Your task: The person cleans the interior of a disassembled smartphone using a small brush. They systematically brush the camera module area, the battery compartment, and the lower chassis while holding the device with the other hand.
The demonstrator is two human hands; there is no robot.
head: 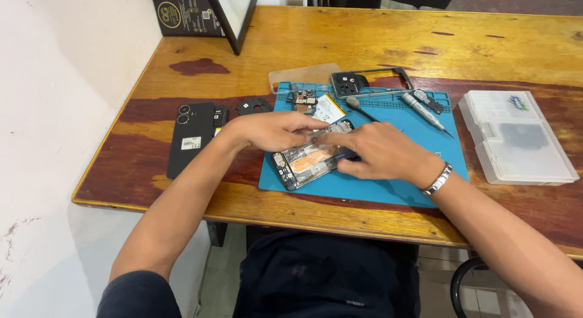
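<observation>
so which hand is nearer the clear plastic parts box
Right. The right hand rests on the opened phone, left of the clear plastic parts box; the left hand lies farther left, beyond it.

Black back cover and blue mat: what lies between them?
In the head view, a small black part lies on bare table between back cover and blue mat.

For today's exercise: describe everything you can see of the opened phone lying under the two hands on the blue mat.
The opened phone lies flat on the blue mat, near its front edge, turned at a slant. Its back cover is off, so the inside shows: a dark frame, an orange-tinted panel across the middle, and small metallic and dark parts at the near-left end. The left hand rests its fingers on the upper edge; the right hand covers the far-right end, fingertips pressing there. What lies under the hands is hidden.
</observation>
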